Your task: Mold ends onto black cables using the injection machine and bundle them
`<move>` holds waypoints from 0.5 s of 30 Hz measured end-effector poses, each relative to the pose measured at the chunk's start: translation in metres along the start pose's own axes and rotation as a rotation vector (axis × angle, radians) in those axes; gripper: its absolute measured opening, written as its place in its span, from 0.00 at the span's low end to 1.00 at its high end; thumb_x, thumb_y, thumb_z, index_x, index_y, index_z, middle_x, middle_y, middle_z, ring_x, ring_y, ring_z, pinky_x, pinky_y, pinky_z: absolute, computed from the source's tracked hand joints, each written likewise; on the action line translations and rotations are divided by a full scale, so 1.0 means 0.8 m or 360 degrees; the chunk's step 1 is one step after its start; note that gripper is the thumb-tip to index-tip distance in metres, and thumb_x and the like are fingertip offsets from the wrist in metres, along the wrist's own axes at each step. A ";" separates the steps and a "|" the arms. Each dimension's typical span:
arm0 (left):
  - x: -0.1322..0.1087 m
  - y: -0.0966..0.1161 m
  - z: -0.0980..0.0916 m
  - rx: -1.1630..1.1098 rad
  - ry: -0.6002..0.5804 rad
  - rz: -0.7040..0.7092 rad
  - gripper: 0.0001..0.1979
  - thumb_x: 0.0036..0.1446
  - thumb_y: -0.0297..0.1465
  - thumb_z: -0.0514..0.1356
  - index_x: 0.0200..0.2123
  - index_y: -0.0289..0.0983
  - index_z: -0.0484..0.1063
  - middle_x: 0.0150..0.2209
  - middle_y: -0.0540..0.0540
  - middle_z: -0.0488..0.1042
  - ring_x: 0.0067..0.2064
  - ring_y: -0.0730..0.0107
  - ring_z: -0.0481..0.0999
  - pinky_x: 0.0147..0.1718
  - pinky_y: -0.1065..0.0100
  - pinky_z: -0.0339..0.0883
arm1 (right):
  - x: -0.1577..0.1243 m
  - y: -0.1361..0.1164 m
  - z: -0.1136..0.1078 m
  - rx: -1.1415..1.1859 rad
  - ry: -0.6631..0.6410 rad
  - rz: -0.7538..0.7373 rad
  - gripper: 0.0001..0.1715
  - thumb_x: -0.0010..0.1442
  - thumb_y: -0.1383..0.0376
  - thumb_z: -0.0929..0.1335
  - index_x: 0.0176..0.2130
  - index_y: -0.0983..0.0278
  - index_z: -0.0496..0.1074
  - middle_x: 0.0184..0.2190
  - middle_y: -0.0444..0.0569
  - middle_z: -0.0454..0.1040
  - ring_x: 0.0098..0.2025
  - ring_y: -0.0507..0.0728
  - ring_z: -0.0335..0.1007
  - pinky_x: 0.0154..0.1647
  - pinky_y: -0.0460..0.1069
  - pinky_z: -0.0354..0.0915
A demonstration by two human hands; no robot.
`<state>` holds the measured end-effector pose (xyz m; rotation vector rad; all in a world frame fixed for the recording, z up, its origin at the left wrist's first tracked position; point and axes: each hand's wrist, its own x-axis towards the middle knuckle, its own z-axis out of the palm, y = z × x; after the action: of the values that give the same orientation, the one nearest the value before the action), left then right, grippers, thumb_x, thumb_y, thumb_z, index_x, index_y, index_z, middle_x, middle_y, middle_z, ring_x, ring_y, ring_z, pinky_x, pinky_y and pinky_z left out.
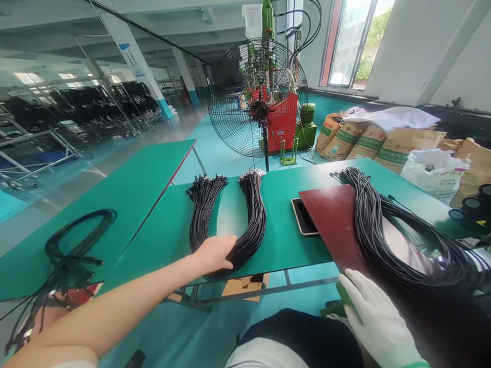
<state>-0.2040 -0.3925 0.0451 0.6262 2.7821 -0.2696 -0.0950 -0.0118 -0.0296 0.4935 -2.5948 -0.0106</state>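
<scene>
A U-shaped bundle of black cables (257,217) lies on the green table, its bend toward me and its ends pointing away. My bare left hand (215,253) is closed over the bend, thumb on the near side; the fingertips are partly hidden among the cables. The bundle's left arm ends in black tips, the right one in silvery tips. My right hand (375,320), in a white glove with a green cuff, is beside the near edge of a dark red board (329,215). Its fingers are stretched out, and no held object shows.
Another black cable bundle (369,227) drapes over the red board at right. A tablet-like device (304,216) lies partly under the board. Loose cables (80,236) rest on the left table. A large fan (259,106) stands beyond, with sacks (365,140) near the wall.
</scene>
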 end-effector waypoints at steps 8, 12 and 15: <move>0.003 -0.012 -0.022 -0.0056 -0.0112 0.0184 0.12 0.45 0.32 0.55 0.36 0.38 0.61 0.32 0.43 0.72 0.35 0.57 0.73 0.28 0.66 0.62 | 0.000 0.000 0.001 -0.0034 0.0011 -0.0032 0.24 0.51 0.68 0.60 0.48 0.65 0.68 0.52 0.52 0.66 0.51 0.62 0.62 0.50 0.57 0.62; -0.002 -0.023 -0.057 -0.0288 -0.0115 0.0273 0.11 0.41 0.32 0.54 0.33 0.39 0.62 0.30 0.47 0.71 0.31 0.62 0.71 0.24 0.69 0.58 | 0.000 0.000 -0.002 0.0000 -0.0014 -0.0001 0.24 0.52 0.67 0.60 0.49 0.64 0.68 0.53 0.51 0.65 0.52 0.61 0.61 0.51 0.56 0.61; -0.002 -0.033 -0.089 -0.0458 -0.0094 0.0303 0.12 0.39 0.31 0.54 0.32 0.39 0.62 0.29 0.50 0.69 0.29 0.66 0.69 0.24 0.71 0.57 | -0.001 0.000 -0.003 -0.0004 0.0009 0.0007 0.23 0.52 0.66 0.60 0.48 0.64 0.68 0.52 0.51 0.66 0.51 0.61 0.62 0.50 0.57 0.62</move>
<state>-0.2307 -0.3997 0.1159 0.7861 2.6110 0.1467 -0.0937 -0.0113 -0.0278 0.4867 -2.5900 -0.0109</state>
